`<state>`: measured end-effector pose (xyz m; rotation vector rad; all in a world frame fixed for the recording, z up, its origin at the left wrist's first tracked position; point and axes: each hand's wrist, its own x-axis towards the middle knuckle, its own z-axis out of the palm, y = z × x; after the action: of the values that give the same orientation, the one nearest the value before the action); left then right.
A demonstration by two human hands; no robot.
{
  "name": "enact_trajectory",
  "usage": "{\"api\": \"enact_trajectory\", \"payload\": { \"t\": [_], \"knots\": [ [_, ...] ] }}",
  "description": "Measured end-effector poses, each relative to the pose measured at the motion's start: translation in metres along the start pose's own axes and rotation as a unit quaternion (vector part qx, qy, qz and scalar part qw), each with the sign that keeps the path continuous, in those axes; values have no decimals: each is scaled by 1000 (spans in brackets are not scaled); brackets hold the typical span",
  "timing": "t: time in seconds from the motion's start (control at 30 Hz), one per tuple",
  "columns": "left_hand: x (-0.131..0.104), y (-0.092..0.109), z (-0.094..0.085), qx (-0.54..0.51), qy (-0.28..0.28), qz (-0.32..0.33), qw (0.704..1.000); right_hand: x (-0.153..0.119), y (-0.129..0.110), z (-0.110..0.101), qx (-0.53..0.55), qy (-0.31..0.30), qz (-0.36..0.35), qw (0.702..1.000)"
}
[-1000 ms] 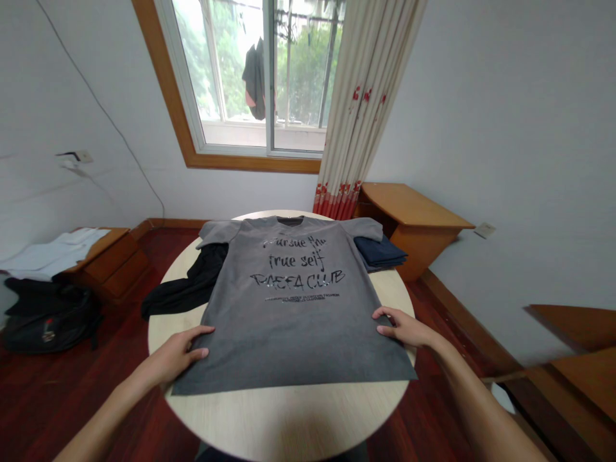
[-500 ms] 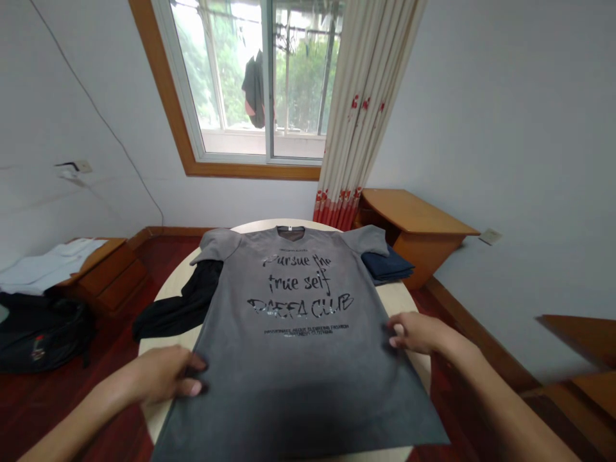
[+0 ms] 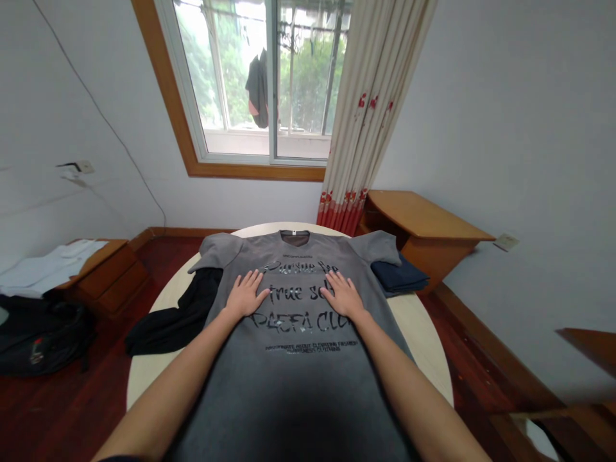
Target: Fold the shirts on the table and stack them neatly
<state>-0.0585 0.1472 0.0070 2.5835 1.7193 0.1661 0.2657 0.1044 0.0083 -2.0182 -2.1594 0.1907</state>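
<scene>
A grey T-shirt (image 3: pixel 298 378) with black lettering lies spread out, front up, on a round pale table (image 3: pixel 430 333), its collar toward the window. Flat on the left of its chest rests my left hand (image 3: pixel 246 295), fingers apart, beside the lettering. My right hand (image 3: pixel 344 295) lies likewise on the right side, covering the ends of some printed words. Neither hand grips the cloth. The lower part of the shirt runs toward me between my forearms, and its hem is out of view.
Left of the shirt is a crumpled black garment (image 3: pixel 176 314); a folded navy cloth (image 3: pixel 399 274) sits under the right sleeve. A wooden desk (image 3: pixel 428 215) stands behind on the right, beside a curtain (image 3: pixel 380 96). On the floor at left are a black bag (image 3: pixel 43 333) and a low wooden cabinet (image 3: pixel 113 276).
Both hands have moved from the shirt's side edges inward and up onto its chest. Their curled fingers are now spread flat. The shirt's visible shape is much the same.
</scene>
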Motion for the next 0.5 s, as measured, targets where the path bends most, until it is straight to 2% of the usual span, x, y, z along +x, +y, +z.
{"api": "enact_trajectory", "payload": {
  "t": [0.07, 0.1, 0.17, 0.27, 0.33, 0.4, 0.5],
  "knots": [
    [1, -5, -4, 13, 5, -21, 1000, 3, 13, -5, -10, -1, 38, 999],
    [6, -2, -8, 18, 10, -28, 999, 8, 11, -8, -15, -1, 47, 999],
    [21, 14, -14, 19, 30, -26, 999, 24, -6, -13, -19, 11, 42, 999],
    [56, 42, -15, 3, 60, 10, 998, 55, -44, -14, -1, 34, -16, 999],
    [79, 51, -10, -10, 47, 20, 999, 75, -60, -9, 13, 18, -42, 999],
    [97, 47, -2, -24, 14, 2, 1000, 90, -58, -2, 19, -6, -36, 999],
    [114, 26, 8, -29, -16, -35, 999, 104, -31, 6, 17, -8, 18, 1000]
  ]
}}
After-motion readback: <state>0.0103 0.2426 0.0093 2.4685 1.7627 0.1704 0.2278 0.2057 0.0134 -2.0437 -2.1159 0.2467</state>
